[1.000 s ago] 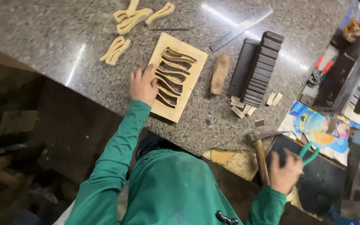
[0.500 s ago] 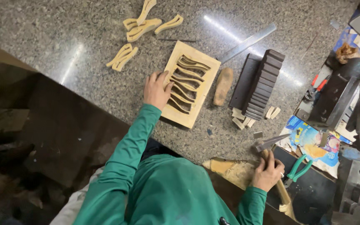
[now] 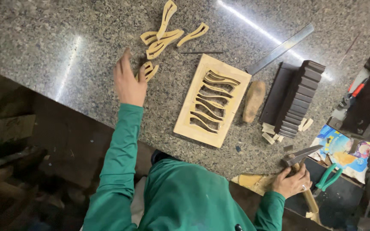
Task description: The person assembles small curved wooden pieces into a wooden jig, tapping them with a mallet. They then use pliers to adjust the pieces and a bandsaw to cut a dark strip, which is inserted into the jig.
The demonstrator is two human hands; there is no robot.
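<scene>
Pale, thin wood is what I work with here: curved cut-outs (image 3: 150,70) lie on the granite counter (image 3: 43,38) just beside my left hand (image 3: 128,81), whose fingers hang spread and hold nothing. These slivers look light and brittle, likely to snap across the narrow waist, so I judge the thicker ends the safer place to pinch them. My right hand (image 3: 293,183) is wrapped tight around the hammer (image 3: 301,171) by its wooden handle, near the counter's edge. The fretted panel (image 3: 212,100) lies between my hands.
</scene>
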